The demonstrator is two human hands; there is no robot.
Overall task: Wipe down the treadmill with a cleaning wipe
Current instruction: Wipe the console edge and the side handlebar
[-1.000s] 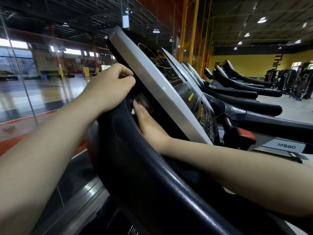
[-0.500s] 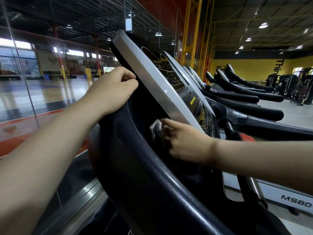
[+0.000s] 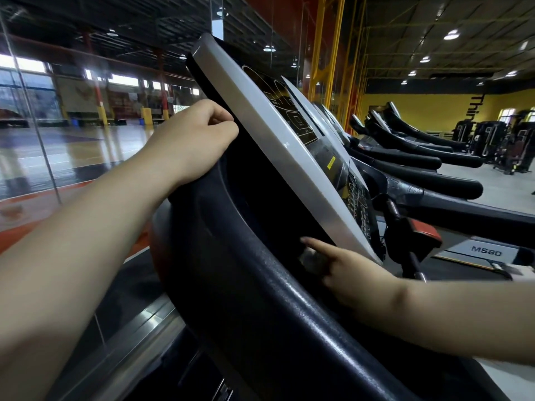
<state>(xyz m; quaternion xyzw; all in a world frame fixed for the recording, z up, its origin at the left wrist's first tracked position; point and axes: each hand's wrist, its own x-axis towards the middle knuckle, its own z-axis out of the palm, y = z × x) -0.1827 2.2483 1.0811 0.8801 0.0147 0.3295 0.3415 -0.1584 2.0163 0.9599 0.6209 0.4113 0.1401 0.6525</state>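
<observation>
**A:** Judging by where the hands are, how far along is the wipe-down?

**B:** Somewhere in the middle, most likely. The person's right hand (image 3: 344, 270) is low behind the treadmill's console (image 3: 278, 151), in the dark gap between the grey console edge and the thick black handlebar (image 3: 260, 285). Its forefinger is stretched out toward the black underside of the console.

**A:** And the cleaning wipe?

**B:** A pale, crumpled patch sits under that hand's fingers, at the cleaning wipe (image 3: 311, 260). It appears to be pinched against the hand and pressed near the console's back, though most of it is hidden.

**A:** What about the other hand?

**B:** The left hand (image 3: 197, 140) is further up and to the left, its fingers curled round the top of the handlebar just beside the console's upper edge. It looks like a bracing grip.

**A:** What seems done, then?

**B:** No surface shows a clear wet streak, so nothing can be called finished with confidence. The back of the console is the part being worked on now.

**A:** And left?

**B:** Probably the console face with its display, the long handlebar, and the side rails lower down. The neighbouring treadmills (image 3: 419, 157) stand far to the right.
</observation>
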